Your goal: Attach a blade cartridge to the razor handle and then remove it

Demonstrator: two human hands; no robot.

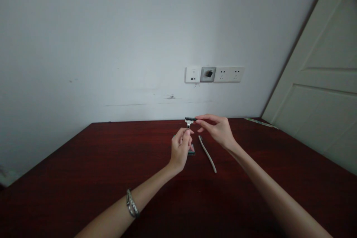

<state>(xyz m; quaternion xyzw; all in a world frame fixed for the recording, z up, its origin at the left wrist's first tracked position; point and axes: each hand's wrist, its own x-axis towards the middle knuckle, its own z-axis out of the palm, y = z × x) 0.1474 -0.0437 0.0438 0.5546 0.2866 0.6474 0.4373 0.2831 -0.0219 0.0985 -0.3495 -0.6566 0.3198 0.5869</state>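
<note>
My left hand (180,148) is closed around the short metal neck of a razor head (189,121), holding it upright above the dark red table (83,178). My right hand (216,126) pinches the dark blade cartridge at the top of that piece with thumb and forefinger. A long pale razor handle (208,153) lies on the table just below and between the hands. A small dark green item (192,151), partly hidden behind my left hand, rests flat on the table.
A white wall stands behind the table, with a row of sockets and a switch plate (214,74). A pale door (320,93) is at the right. A thin greenish strip (260,122) lies at the table's far right corner. A bracelet (131,203) is on my left wrist.
</note>
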